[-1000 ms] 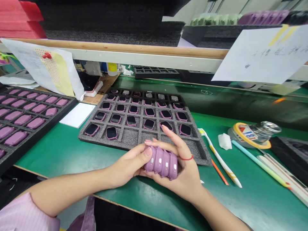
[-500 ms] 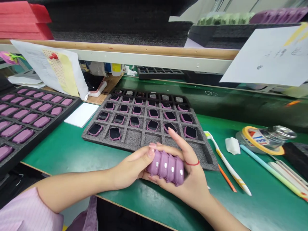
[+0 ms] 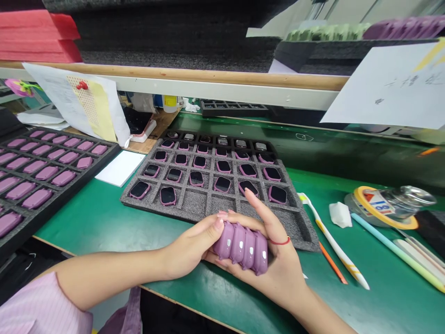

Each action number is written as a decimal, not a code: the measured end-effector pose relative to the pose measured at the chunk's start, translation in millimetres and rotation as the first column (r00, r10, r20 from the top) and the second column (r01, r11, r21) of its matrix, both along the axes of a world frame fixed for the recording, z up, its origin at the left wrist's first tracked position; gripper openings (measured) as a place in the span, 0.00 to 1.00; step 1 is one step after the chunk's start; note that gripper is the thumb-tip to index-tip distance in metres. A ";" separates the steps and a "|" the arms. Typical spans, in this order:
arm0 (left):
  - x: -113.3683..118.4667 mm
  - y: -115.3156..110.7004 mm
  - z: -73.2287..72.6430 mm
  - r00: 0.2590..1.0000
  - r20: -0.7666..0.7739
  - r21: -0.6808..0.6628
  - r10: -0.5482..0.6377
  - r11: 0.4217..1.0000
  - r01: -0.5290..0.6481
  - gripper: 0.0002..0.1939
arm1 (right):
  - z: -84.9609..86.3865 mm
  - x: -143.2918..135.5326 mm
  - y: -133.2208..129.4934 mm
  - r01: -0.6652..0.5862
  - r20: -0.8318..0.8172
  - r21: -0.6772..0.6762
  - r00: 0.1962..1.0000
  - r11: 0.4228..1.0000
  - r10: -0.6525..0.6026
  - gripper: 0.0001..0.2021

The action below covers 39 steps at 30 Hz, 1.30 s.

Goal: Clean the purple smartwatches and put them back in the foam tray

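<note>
Cases (image 3: pixel 239 247), four purple ones in a row, sit between both hands over the near bench (image 3: pixel 114 232) in the head view. The left hand (image 3: pixel 191 248) presses thumb and fingers on their left end; the right hand (image 3: pixel 287 271) curls round them, one finger raised. Beyond, a tray (image 3: pixel 194 202) holds two watches (image 3: pixel 168 195) in its nearest row, its near edge partly hidden by the hands. One toothbrush (image 3: pixel 338 243) lies right, one bottle (image 3: pixel 392 204) farther right.
</note>
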State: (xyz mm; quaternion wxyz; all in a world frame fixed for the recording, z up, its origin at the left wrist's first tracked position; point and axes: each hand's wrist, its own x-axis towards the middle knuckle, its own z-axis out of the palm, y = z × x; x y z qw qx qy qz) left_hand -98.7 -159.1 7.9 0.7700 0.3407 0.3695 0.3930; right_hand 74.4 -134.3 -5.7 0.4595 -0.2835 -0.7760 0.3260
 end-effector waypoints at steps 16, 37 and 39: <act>-1.8 4.6 -0.4 0.995 -0.032 0.168 -0.097 0.981 0.101 0.29 | -4.3 2.7 3.9 0.004 0.060 0.122 0.998 0.993 -0.011 0.51; 2.6 1.7 0.7 0.979 -0.205 0.414 -0.022 0.904 0.107 0.23 | -8.6 -0.7 3.4 -0.060 0.054 0.178 0.997 0.982 0.051 0.49; 4.0 1.0 0.9 0.977 -0.215 0.407 -0.013 0.908 0.101 0.21 | -7.8 -2.5 2.3 -0.055 0.050 0.178 0.998 0.982 0.047 0.50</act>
